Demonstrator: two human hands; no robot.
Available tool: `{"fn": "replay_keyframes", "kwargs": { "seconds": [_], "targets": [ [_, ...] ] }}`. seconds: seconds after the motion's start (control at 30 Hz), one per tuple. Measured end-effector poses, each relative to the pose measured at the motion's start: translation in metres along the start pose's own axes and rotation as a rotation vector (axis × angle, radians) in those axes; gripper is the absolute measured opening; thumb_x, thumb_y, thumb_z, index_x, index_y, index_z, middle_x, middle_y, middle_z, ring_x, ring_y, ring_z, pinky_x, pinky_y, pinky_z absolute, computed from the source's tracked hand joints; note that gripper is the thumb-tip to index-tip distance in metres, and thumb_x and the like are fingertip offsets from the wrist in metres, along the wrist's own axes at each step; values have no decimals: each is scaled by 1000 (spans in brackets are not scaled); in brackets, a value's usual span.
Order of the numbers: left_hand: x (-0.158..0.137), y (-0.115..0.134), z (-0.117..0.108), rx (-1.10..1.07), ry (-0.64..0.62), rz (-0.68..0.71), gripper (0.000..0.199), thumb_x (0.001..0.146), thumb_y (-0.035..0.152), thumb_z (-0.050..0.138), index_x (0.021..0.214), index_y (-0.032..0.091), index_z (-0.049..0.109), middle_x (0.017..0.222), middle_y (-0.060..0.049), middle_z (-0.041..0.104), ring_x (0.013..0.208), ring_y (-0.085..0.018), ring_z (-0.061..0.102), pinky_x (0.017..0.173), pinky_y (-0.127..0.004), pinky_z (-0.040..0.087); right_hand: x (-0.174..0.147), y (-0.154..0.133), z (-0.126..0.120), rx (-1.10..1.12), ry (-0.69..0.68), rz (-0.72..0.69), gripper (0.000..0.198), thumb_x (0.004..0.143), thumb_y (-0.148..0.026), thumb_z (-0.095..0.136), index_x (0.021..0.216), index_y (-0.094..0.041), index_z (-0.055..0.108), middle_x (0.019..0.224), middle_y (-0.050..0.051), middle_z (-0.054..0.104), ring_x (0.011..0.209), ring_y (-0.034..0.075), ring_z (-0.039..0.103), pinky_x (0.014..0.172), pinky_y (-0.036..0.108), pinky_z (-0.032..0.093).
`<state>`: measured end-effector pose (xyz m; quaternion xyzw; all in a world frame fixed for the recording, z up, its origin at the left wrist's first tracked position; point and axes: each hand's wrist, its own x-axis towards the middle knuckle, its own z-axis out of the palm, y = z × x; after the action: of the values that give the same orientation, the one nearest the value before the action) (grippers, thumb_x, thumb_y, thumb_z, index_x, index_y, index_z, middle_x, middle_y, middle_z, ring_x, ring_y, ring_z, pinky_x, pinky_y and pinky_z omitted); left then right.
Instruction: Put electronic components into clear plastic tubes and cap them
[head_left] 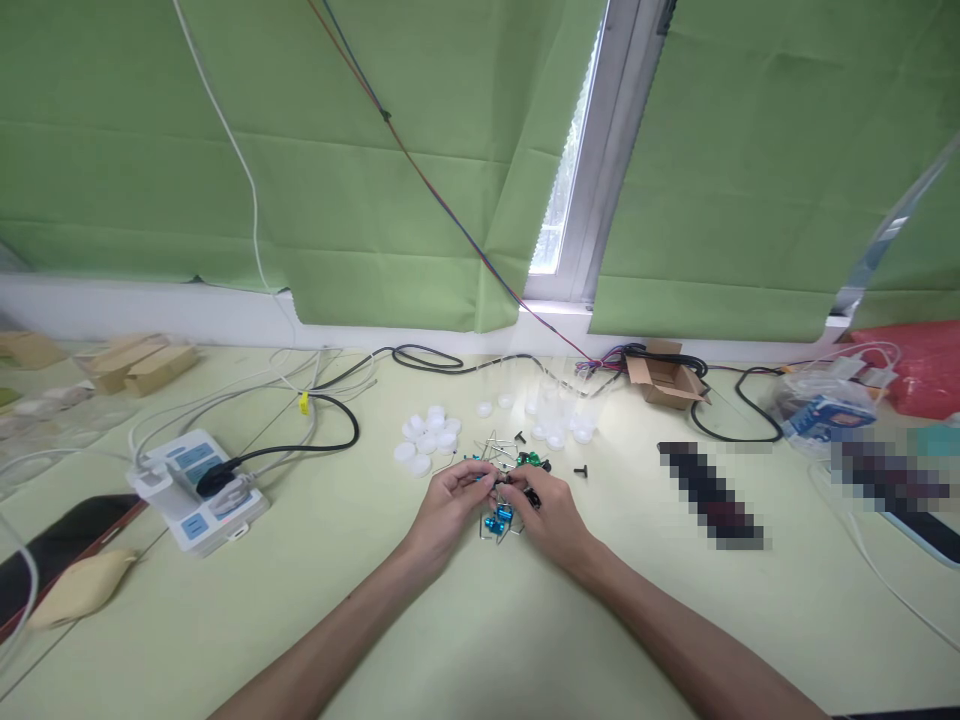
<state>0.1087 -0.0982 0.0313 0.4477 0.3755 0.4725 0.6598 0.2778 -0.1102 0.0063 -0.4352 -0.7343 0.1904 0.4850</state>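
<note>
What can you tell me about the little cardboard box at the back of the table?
The box is plain brown, apparently cardboard, open at the top with flaps spread outward. It sits near the table's back edge, right of centre, below green cloth. Black cable bunches at its rear.

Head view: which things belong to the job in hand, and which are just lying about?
Apparently the job:
blue parts between left hand and right hand
green piece just beyond the fingers
perhaps the round white pieces

Apparently just lying about:
power strip
cardboard box
red bag
beige object
</note>
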Motion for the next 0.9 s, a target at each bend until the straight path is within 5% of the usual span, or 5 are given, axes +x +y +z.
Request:
{"fn": "replay_keyframes", "kwargs": {
  "seconds": [0.37,0.67,0.9],
  "targets": [
    [-3,4,5,-4,-20,-31,26,72,35,82,86,16,72,72,-3,67,68,-13,62,68,-24,49,2,1,0,-117,17,-17,29,98,-30,50,73,-21,61,69,3,64,68,19,57,66,31,45],
    [-1,4,4,-87,21,-28,23,71,32,83,85,17,73,81,-3,69,71,-13,63,72,-26,51,1,-2,0,41,47,-60,17,94,-26,57,109,-20,61,83,5,67,73,18,62,70,31,52],
    [0,5,3,-86,13,-12,23,71,32,82,86,16,73,82,-4,68,68,-13,62,71,-27,52,1,-3,-1,51,24,-75,13,95,-21,53,106,-21,61,90,5,67,80,18,63,74,31,52]
  ]
}}
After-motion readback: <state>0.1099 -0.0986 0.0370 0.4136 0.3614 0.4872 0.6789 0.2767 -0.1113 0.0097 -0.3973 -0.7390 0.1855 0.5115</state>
